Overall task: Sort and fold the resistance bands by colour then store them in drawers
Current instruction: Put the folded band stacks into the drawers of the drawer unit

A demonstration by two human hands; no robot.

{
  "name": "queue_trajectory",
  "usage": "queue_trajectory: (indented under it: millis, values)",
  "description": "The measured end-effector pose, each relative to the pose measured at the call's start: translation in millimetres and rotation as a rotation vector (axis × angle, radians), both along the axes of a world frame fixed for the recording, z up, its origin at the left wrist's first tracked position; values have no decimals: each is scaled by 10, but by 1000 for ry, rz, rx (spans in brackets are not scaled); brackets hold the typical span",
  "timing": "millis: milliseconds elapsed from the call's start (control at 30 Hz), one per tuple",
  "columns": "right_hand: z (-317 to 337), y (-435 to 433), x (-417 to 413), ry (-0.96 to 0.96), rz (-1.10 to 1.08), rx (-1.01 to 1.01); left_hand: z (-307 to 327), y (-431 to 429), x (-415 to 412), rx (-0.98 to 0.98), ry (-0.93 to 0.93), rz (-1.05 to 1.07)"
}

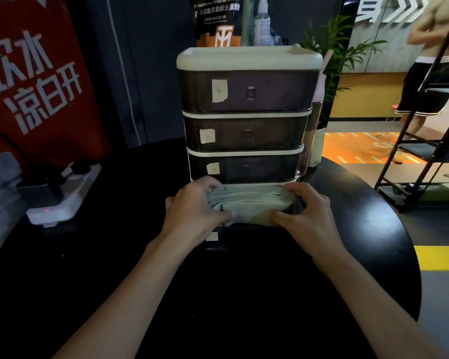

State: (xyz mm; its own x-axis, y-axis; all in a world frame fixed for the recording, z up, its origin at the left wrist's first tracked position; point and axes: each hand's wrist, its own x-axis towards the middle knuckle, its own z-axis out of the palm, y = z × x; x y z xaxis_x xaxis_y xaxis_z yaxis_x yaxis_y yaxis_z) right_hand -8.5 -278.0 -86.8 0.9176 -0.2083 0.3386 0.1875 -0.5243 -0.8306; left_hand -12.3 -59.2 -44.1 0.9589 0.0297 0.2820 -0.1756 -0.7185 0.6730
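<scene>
The folded resistance bands (246, 200) are pale sage green, and the drawer unit (270, 94) has smoky dark-brown translucent fronts between cream frames under a cream lid, each front bearing an off-white label (219, 90). The bench (244, 294) is glossy black, and the power strip (68, 198) is white with a red light (46, 210). A red banner (36, 81) carries white characters, and the grey floor (441, 294) shows a yellow stripe (438, 257).
</scene>
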Motion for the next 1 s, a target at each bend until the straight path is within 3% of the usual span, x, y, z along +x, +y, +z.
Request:
queue_trajectory:
  millis: [200,433,700,1000]
  values:
    - [-13,-59,-8,46,81,-15,-52,68,-3,-142,-32,-97]
    - [119,-76,-210,-91,224,74,-123,218,-45,-220,-195,-252]
    - [107,-267,-177,75,521,231,-240,493,31,-312,120,-371]
    - [171,-410,-70,194,659,233,-263,534,45,-344,224,-473]
